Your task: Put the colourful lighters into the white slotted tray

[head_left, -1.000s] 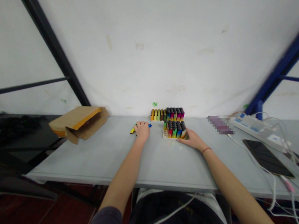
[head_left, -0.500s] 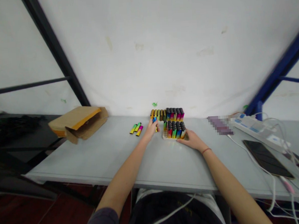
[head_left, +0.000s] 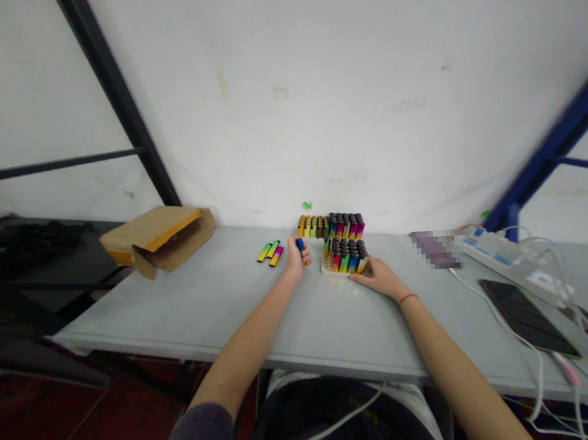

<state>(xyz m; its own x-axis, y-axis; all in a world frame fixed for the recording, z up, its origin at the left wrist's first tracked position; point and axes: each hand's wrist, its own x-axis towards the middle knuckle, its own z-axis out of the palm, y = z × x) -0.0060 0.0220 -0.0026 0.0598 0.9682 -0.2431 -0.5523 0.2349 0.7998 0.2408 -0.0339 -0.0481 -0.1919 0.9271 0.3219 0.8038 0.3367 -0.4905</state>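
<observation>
My left hand is closed around a lighter with a blue upper part and a yellow lower end. It is just left of a pale tray packed with upright lighters in several colours, whose left slots are vacant near the front. My right hand grips the tray's front right corner, thumb along the front. Behind stands another block of upright lighters, yellowish on the left and multicoloured with black tops on the right. Three loose lighters, yellow, green and pink, lie left of my left hand.
An open cardboard box lies at the table's left. On the right are a phone, a white power strip, cables and a blurred-out purple item. A wall rises behind the table.
My left hand has tilted the blue lighter and drawn slightly left and down, away from the rear lighters. My right hand stays on the tray. The whole view has shifted slightly.
</observation>
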